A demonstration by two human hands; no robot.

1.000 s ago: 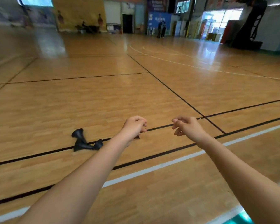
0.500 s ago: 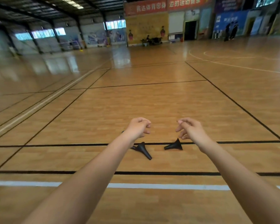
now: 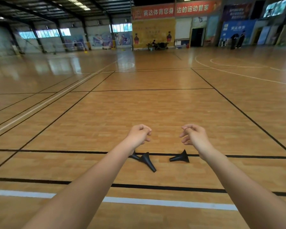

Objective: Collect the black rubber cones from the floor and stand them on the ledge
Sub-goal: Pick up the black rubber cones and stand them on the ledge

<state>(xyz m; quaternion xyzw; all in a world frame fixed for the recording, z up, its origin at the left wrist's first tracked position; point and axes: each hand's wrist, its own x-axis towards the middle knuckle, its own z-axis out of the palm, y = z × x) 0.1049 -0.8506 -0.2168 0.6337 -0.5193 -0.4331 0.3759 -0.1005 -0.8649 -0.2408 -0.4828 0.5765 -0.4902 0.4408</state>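
Note:
Three black rubber cones lie tipped over on the wooden gym floor ahead of me. One cone [image 3: 148, 161] lies under my left forearm, and a second cone [image 3: 134, 156] behind it is partly hidden by that arm. The third cone [image 3: 180, 157] lies to the right, near my right wrist. My left hand [image 3: 139, 135] hangs in the air above the left pair with loosely curled fingers and holds nothing. My right hand [image 3: 194, 135] hovers above the right cone, fingers relaxed and curled, also holding nothing. No ledge is in view.
Black court lines [image 3: 155, 187] and a white line [image 3: 155, 202] cross the floor in front of me. People sit at a table [image 3: 158, 44] by the far wall and others stand at the far right [image 3: 237, 39].
The view has swung left and upward, bringing the cones from the left side to the centre under my hands. Both hands keep the same loosely curled pose.

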